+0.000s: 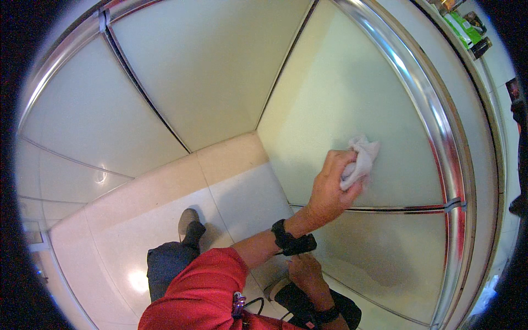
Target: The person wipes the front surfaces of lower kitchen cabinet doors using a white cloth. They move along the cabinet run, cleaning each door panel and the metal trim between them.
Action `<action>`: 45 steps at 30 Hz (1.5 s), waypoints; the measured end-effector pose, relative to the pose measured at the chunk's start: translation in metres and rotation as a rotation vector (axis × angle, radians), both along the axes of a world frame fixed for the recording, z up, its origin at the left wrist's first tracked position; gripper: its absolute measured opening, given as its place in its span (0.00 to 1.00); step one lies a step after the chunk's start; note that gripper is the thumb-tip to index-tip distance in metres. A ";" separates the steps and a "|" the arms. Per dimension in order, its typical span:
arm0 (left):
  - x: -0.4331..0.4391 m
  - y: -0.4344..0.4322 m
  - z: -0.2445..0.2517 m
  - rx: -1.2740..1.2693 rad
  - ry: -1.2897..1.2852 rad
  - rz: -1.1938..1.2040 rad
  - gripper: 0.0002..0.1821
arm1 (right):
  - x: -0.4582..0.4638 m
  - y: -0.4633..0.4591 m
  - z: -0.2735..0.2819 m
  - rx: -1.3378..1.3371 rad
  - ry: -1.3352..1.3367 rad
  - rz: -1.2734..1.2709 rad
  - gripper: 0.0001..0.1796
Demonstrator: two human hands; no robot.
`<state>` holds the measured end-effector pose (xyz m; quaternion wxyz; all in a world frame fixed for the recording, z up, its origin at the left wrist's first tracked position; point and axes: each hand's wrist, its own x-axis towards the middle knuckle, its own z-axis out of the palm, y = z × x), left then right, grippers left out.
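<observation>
My left hand (335, 181) grips a crumpled white cloth (363, 161) and holds it against a pale, frosted-looking panel (313, 123) on the right. Fingers and thumb close around the cloth, with its upper part sticking out beyond them. A black strap device (291, 241) sits on my left wrist, below a red sleeve (206, 280). Lower down, my right hand (307, 272) lies close to my dark-clothed right leg (346, 307); the left wrist device partly covers its fingertips, and I cannot tell whether it holds anything. A black band (327, 314) is around my right wrist.
Shiny metal rails (412, 78) run along the panel tops, with dark seams between panels. Beyond the right rail, a green-and-white package (462, 31) and dark items lie on a ledge. My left shoe (189, 218) stands on the pale tiled floor (243, 198); a thin black cord hangs near my sleeve.
</observation>
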<state>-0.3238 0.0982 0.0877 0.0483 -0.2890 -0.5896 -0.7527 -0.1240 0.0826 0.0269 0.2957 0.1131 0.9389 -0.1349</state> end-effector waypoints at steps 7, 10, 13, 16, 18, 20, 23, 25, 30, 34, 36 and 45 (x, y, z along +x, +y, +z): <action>-0.030 0.019 -0.169 0.036 -0.640 0.218 0.22 | -0.001 -0.005 0.005 -0.019 0.048 -0.036 0.16; -0.023 0.014 -0.271 -0.214 -0.757 0.239 0.22 | -0.003 -0.006 0.010 -0.036 0.015 -0.045 0.16; -0.003 0.019 -0.352 -0.206 -1.017 0.087 0.24 | -0.003 -0.004 0.010 -0.015 -0.042 -0.010 0.17; 0.007 0.018 -0.373 -0.105 -1.166 -0.012 0.26 | -0.004 -0.003 0.005 -0.015 -0.078 0.000 0.17; 0.008 0.018 -0.350 0.001 -1.294 -0.094 0.26 | -0.003 -0.003 0.002 -0.016 -0.045 0.002 0.16; 0.004 0.021 -0.301 -0.050 -1.334 0.062 0.26 | -0.006 -0.004 -0.001 -0.022 -0.038 -0.003 0.16; -0.003 0.023 -0.206 0.062 -1.064 0.184 0.25 | -0.010 -0.005 0.000 -0.029 -0.085 -0.018 0.17; 0.004 0.025 -0.135 0.129 -0.821 0.216 0.24 | -0.009 -0.004 0.002 -0.004 -0.143 -0.005 0.18; 0.046 0.011 -0.021 0.177 -0.512 -0.115 0.26 | 0.008 -0.001 -0.002 -0.074 0.208 0.109 0.18; 0.057 0.008 -0.034 0.028 0.074 -0.025 0.30 | 0.016 0.001 -0.013 -0.104 0.402 0.100 0.18; 0.051 0.011 -0.071 -0.074 0.126 0.015 0.30 | 0.018 0.002 -0.012 -0.181 0.331 0.009 0.15; 0.049 0.022 -0.276 -0.205 -0.699 0.201 0.23 | 0.002 -0.004 0.015 0.020 -0.001 0.129 0.15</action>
